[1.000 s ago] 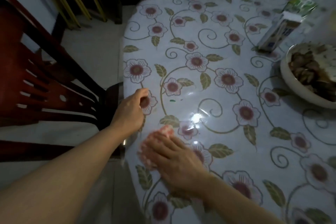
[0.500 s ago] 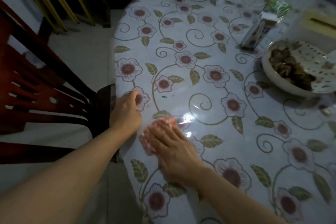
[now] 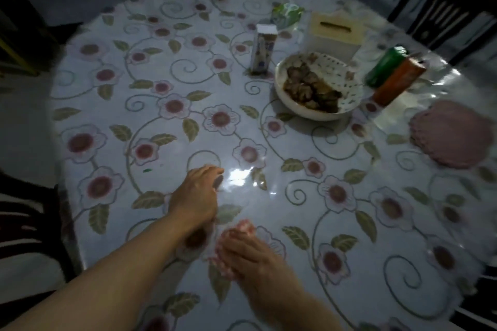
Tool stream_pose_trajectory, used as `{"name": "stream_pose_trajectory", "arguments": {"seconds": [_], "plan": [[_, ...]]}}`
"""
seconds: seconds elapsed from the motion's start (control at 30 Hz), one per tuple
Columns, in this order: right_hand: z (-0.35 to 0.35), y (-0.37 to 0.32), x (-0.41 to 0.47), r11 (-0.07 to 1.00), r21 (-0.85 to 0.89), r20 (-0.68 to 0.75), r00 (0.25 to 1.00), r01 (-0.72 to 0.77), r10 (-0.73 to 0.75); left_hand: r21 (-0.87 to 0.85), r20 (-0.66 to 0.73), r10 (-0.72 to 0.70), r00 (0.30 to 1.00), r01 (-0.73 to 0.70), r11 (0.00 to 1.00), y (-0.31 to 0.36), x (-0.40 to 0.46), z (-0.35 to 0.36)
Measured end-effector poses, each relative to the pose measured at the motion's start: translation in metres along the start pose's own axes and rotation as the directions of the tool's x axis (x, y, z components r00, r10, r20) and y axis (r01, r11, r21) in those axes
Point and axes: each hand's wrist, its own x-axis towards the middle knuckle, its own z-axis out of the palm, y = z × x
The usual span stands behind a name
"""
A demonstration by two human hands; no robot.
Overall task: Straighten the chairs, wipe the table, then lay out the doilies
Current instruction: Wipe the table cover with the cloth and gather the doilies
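item: wiping cloth [image 3: 233, 239], pink and white, bunched small under our right hand [image 3: 251, 255] near the table's front edge. no clear long axis; the lump pokes out past the fingertips, toward the table's middle. our right hand lies flat on it, fingers straight, pressing down.

item: our left hand [image 3: 197, 193], just beyond the cloth and left of it, resting on the table [image 3: 161, 126] with fingers loosely curled, grasping nothing that we can see.

item: table, round, glossy floral cover with red flowers and green leaves, a glare spot beside our left hand.

item: doilies [image 3: 453, 134], a pink scalloped stack lying flat at the right edge, well apart from the cloth.

item: bowl [image 3: 304, 109] of dark food at middle right; carton [image 3: 263, 48] upright left of it; slotted box [image 3: 334, 35] behind; green can [image 3: 386, 67] and orange can [image 3: 399, 82] touching, to its right.

item: dark chairs [image 3: 441, 12] at the far rim.
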Motion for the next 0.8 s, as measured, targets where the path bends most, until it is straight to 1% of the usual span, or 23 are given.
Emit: {"name": "stream_pose_trajectory", "arguments": {"seconds": [0.03,0.07,0.1,0.2,0.23,0.27,0.33,0.4,0.47,0.5,0.53,0.57,0.6,0.63,0.67,0.7,0.8], "plan": [[-0.011,0.013,-0.009,0.997,-0.009,-0.082,0.994,-0.078,0.077,0.001,0.014,0.019,1.000,-0.019,1.000,0.010,0.005,0.005],[-0.023,0.028,-0.021,0.982,-0.011,-0.161,0.970,-0.188,0.184,-0.003,0.020,0.044,0.999,-0.044,0.999,0.021,0.011,0.012],[-0.036,0.043,-0.033,0.956,0.000,-0.212,0.934,-0.293,0.286,0.001,0.023,0.063,0.998,-0.063,0.998,0.033,0.017,0.018],[-0.059,0.075,-0.068,0.863,-0.052,-0.296,0.834,-0.502,0.466,-0.003,0.042,0.114,0.993,-0.114,0.994,0.062,0.033,0.037],[-0.066,0.084,-0.077,0.815,-0.052,-0.358,0.773,-0.577,0.524,-0.003,0.042,0.138,0.990,-0.138,0.990,0.070,0.039,0.044],[-0.074,0.093,-0.086,0.759,-0.036,-0.433,0.695,-0.650,0.574,-0.004,0.037,0.159,0.987,-0.159,0.987,0.078,0.045,0.050],[-0.094,0.113,-0.098,0.632,-0.044,-0.542,0.550,-0.774,0.636,0.011,0.049,0.177,0.983,-0.178,0.984,0.091,0.058,0.059],[-0.114,0.145,-0.105,0.490,-0.109,-0.558,0.461,-0.865,0.690,0.037,0.085,0.202,0.976,-0.206,0.978,0.106,0.071,0.069],[-0.132,0.189,-0.101,0.340,-0.170,-0.527,0.377,-0.925,0.762,0.052,0.104,0.233,0.967,-0.239,0.970,0.124,0.084,0.080],[-0.138,0.215,-0.096,0.276,-0.167,-0.509,0.323,-0.947,0.798,0.064,0.102,0.250,0.963,-0.257,0.964,0.133,0.090,0.086],[-0.145,0.238,-0.088,0.236,-0.164,-0.499,0.287,-0.958,0.818,0.083,0.095,0.266,0.959,-0.274,0.958,0.142,0.097,0.092],[-0.153,0.259,-0.076,0.223,-0.154,-0.496,0.270,-0.963,0.825,0.105,0.088,0.277,0.957,-0.286,0.953,0.150,0.102,0.096],[-0.158,0.280,-0.065,0.233,-0.141,-0.495,0.273,-0.962,0.825,0.124,0.084,0.284,0.955,-0.293,0.948,0.158,0.112,0.106],[-0.163,0.284,-0.049,0.277,-0.150,-0.497,0.315,-0.949,0.809,0.124,0.070,0.288,0.955,-0.295,0.948,0.162,0.115,0.106],[-0.164,0.281,-0.035,0.326,-0.186,-0.476,0.375,-0.927,0.796,0.116,0.062,0.294,0.954,-0.299,0.947,0.167,0.120,0.110],[-0.162,0.269,-0.021,0.365,-0.204,-0.458,0.418,-0.908,0.785,0.100,0.054,0.305,0.951,-0.309,0.946,0.172,0.123,0.113],[-0.129,0.200,-0.009,0.567,-0.247,-0.422,0.614,-0.786,0.667,0.083,0.076,0.301,0.951,-0.307,0.948,0.187,0.128,0.123]]}}
